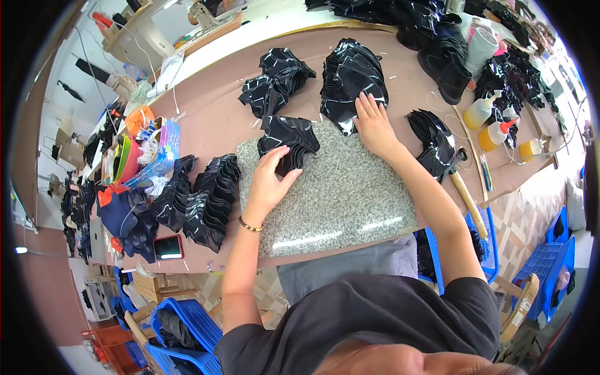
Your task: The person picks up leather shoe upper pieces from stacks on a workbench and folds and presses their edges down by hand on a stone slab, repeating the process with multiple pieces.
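Note:
A small stack of black shoe-upper pieces (289,132) with white lines lies on the far left part of a speckled stone slab (350,187). My left hand (269,178) has its fingers and thumb around the stack's near corner. Beyond the slab's far edge is a larger stack of black cut pieces (353,75). Flat on its near right side rests my right hand (377,128), fingers stretched out. Another stack of black pieces (275,81) sits just left of the large one.
Fanned black pieces (212,200) stand left of the slab, near a phone (169,248). To the right are another fanned stack (431,144), a hammer (469,203), bottles of yellow liquid (494,136) and a black boot (445,69). Blue baskets (187,325) stand below the table.

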Action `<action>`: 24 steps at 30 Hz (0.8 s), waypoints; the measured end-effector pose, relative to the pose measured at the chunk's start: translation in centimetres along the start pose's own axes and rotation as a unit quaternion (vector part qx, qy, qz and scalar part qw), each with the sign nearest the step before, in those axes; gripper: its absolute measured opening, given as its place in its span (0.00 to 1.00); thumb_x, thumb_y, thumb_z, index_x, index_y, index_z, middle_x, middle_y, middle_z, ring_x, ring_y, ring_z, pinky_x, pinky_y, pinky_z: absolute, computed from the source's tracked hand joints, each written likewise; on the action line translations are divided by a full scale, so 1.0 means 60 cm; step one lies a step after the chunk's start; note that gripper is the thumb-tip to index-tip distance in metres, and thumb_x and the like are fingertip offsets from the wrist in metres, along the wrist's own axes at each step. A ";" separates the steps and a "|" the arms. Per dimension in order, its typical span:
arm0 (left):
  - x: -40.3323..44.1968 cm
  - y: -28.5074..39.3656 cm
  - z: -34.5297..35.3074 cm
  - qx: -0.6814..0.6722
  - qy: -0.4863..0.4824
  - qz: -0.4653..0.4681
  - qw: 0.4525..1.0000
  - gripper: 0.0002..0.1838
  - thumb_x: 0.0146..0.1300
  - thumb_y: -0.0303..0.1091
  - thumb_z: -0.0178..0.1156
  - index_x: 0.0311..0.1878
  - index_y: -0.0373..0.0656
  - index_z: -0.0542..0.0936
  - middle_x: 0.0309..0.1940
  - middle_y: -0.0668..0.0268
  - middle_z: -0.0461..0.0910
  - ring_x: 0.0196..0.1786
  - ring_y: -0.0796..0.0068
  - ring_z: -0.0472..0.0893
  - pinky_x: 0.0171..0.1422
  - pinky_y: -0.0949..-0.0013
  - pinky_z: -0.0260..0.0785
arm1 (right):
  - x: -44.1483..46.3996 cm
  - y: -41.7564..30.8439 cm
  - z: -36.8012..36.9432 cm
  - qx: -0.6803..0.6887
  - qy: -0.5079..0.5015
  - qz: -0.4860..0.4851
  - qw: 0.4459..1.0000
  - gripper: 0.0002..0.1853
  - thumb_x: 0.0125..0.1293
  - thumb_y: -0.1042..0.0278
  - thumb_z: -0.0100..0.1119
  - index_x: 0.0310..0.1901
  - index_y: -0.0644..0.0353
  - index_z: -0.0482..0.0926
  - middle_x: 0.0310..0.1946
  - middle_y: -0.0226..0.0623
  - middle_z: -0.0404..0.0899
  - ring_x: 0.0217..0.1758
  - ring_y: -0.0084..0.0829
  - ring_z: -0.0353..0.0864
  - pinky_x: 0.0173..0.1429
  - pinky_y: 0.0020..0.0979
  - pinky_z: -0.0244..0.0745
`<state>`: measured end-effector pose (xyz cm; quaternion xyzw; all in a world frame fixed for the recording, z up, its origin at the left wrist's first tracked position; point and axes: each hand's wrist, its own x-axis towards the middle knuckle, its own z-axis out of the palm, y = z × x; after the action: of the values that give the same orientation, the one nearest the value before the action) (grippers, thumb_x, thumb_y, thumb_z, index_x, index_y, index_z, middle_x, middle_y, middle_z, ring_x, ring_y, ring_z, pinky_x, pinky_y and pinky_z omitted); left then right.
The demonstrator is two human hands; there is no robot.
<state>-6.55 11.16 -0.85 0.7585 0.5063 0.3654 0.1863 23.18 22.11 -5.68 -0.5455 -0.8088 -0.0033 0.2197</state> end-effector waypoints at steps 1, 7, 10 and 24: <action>0.000 -0.006 -0.003 -0.025 -0.004 -0.013 1.000 0.26 0.61 0.34 0.73 0.61 0.35 0.79 0.62 0.51 0.80 0.65 0.55 0.78 0.72 0.58 0.68 | 0.008 0.000 0.001 0.000 -0.007 0.009 1.000 0.31 0.77 0.59 0.53 0.74 0.68 0.61 0.79 0.52 0.55 0.84 0.53 0.50 0.82 0.56 0.50; -0.014 -0.057 -0.006 -0.216 -0.002 -0.148 0.965 0.27 0.60 0.33 0.74 0.61 0.34 0.79 0.62 0.52 0.80 0.66 0.57 0.79 0.72 0.60 0.69 | -0.042 -0.024 -0.090 0.074 -0.040 -0.002 0.996 0.31 0.74 0.55 0.57 0.71 0.66 0.68 0.76 0.52 0.61 0.83 0.51 0.54 0.83 0.55 0.49; -0.017 -0.009 -0.021 -0.025 -0.015 -0.053 0.998 0.27 0.61 0.33 0.73 0.61 0.35 0.78 0.63 0.52 0.80 0.66 0.56 0.78 0.72 0.59 0.69 | -0.087 0.003 -0.175 0.077 -0.015 0.006 0.997 0.27 0.70 0.60 0.61 0.67 0.66 0.73 0.72 0.52 0.68 0.79 0.50 0.61 0.82 0.54 0.51; 0.003 -0.020 -0.010 -0.027 -0.030 -0.044 0.998 0.26 0.59 0.29 0.71 0.61 0.35 0.77 0.60 0.55 0.81 0.62 0.62 0.80 0.69 0.64 0.69 | -0.229 0.201 -0.220 0.206 0.013 0.301 0.931 0.27 0.70 0.57 0.64 0.66 0.64 0.76 0.49 0.57 0.85 0.52 0.43 0.87 0.56 0.38 0.79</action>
<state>-7.72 11.75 -1.16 0.7409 0.5231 0.3475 0.2382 42.73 11.63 -1.52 -0.7062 -0.5861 0.2227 0.3289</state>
